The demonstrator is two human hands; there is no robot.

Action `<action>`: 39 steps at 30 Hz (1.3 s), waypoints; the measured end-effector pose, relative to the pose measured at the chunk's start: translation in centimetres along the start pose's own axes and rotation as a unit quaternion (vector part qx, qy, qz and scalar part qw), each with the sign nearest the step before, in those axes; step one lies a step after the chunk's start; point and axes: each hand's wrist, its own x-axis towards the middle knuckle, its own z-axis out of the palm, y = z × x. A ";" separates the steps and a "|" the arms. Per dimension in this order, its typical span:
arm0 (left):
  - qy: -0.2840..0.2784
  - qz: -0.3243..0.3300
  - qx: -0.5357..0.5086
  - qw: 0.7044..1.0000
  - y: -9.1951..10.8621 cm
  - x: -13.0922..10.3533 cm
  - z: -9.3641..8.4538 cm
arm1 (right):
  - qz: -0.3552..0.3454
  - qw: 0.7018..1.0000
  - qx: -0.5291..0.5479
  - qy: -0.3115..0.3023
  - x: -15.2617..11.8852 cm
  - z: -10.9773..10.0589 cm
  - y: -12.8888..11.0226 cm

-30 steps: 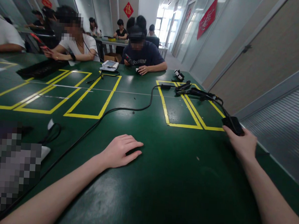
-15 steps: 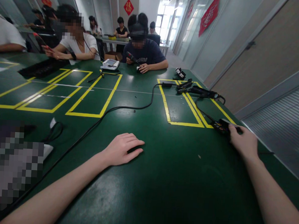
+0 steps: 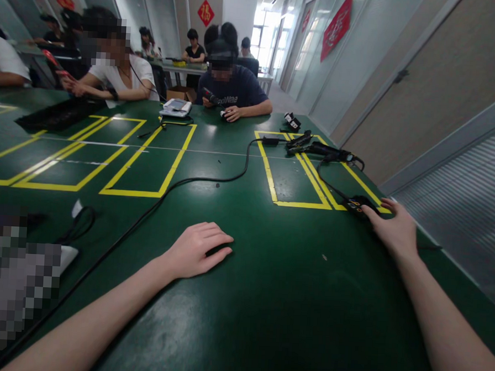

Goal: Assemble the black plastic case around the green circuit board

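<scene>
My left hand [image 3: 200, 250] rests on the green table [image 3: 257, 308], palm down and holding nothing, its fingers stretched forward and the thumb a little apart. At the right, my right hand [image 3: 397, 229] has its thumb and fingers spread. Just beyond its thumb lies a small black box with a few light marks [image 3: 356, 204], flat on the table. The thumb overlaps the box's near edge; whether it touches, I cannot tell. A thin black cable [image 3: 328, 183] runs from the box to a black wand-like device [image 3: 324, 149] farther back.
A long black cable [image 3: 196, 179] crosses the table from the near left. Yellow tape [image 3: 131, 192] marks rectangles. A black tray [image 3: 60, 115], a white device [image 3: 177, 107] and a black-and-white object [image 3: 292, 121] stand farther back. Across the table, a person in dark blue [image 3: 239, 91] holds a black tool.
The black box has gone from tilted up in my right hand to lying flat, and that hand's fingers have spread off it. My left hand stays in place; the view has shifted slightly.
</scene>
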 end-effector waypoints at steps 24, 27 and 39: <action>0.006 0.010 -0.004 1.000 0.2 0.1 0.0 | -0.049 0.995 0.087 0.026 -0.2 -0.1 -1.1; 0.012 0.015 -0.002 1.000 0.2 0.1 0.0 | -0.035 0.995 0.089 0.031 -0.3 -0.3 -1.3; 0.001 0.011 -0.001 1.000 0.2 0.1 0.0 | -0.048 0.993 0.101 0.044 0.1 0.0 -0.7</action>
